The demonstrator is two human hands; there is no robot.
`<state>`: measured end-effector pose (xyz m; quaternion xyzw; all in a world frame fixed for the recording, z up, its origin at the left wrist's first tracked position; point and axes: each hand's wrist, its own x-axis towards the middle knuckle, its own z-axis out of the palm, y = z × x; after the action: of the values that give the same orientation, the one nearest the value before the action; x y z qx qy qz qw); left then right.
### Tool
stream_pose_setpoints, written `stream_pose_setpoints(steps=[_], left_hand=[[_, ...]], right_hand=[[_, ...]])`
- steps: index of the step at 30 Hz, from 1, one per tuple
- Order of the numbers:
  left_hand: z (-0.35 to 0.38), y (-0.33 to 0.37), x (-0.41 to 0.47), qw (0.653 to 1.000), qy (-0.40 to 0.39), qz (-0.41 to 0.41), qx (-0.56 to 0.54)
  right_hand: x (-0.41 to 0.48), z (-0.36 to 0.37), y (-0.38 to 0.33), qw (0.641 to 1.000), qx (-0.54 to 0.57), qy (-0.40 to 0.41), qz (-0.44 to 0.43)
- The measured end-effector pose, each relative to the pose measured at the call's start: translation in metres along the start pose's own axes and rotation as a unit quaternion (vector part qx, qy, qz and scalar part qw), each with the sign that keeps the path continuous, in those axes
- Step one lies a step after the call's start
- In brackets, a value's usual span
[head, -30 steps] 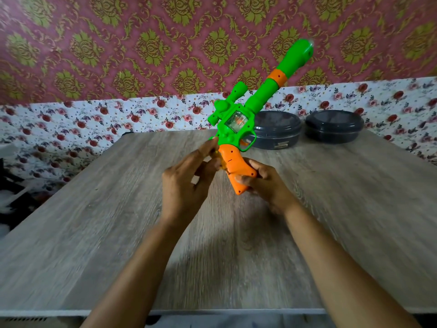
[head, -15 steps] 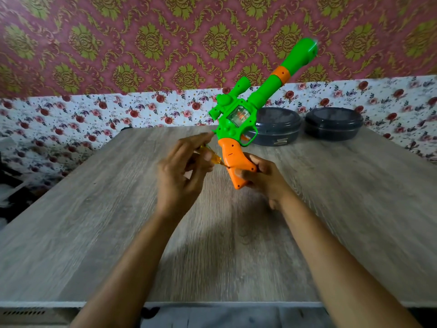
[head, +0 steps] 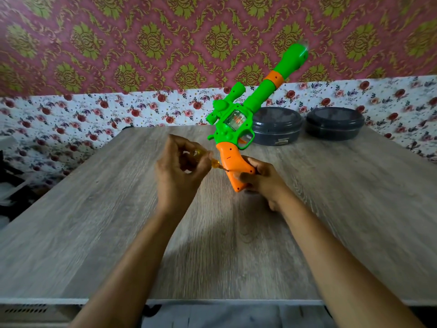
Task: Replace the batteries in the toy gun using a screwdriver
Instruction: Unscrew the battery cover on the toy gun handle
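Two hands: right hand [head: 263,179] grips the toy gun [head: 233,129] by its handle, steadying it. Left hand [head: 176,178] pinches a screwdriver [head: 215,164] against that handle.

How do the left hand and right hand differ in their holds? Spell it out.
1. The left hand holds a small screwdriver; the right hand holds the toy gun by its orange grip.
2. The left hand's fingers pinch; the right hand's fingers wrap round.
3. The left hand is beside the orange grip, the right hand under it.
Shared: both are over the table.
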<state>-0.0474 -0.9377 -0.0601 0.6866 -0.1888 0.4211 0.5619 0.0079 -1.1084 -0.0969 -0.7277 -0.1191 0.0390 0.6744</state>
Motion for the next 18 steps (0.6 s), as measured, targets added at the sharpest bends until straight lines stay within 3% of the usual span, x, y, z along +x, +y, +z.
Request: stream_pose_setpoints(steps=[5,11,18], left_hand=[[-0.0005,-0.0003,-0.0005,0.997,-0.034,0.032,0.063],[0.0021,0.0059,-0.0069,0.987,-0.138,0.066,0.042],[0.0006,0.0042,-0.0028,0.993,-0.091,0.042,0.057]], right_hand=[[-0.0019,-0.0004,-0.0020,1.000,0.016,-0.001,-0.004],[0.0009,-0.0056,0.0014,1.000,0.009,0.000,-0.011],[0.0000,-0.0049,0.0016,1.000,0.021,-0.014,-0.012]])
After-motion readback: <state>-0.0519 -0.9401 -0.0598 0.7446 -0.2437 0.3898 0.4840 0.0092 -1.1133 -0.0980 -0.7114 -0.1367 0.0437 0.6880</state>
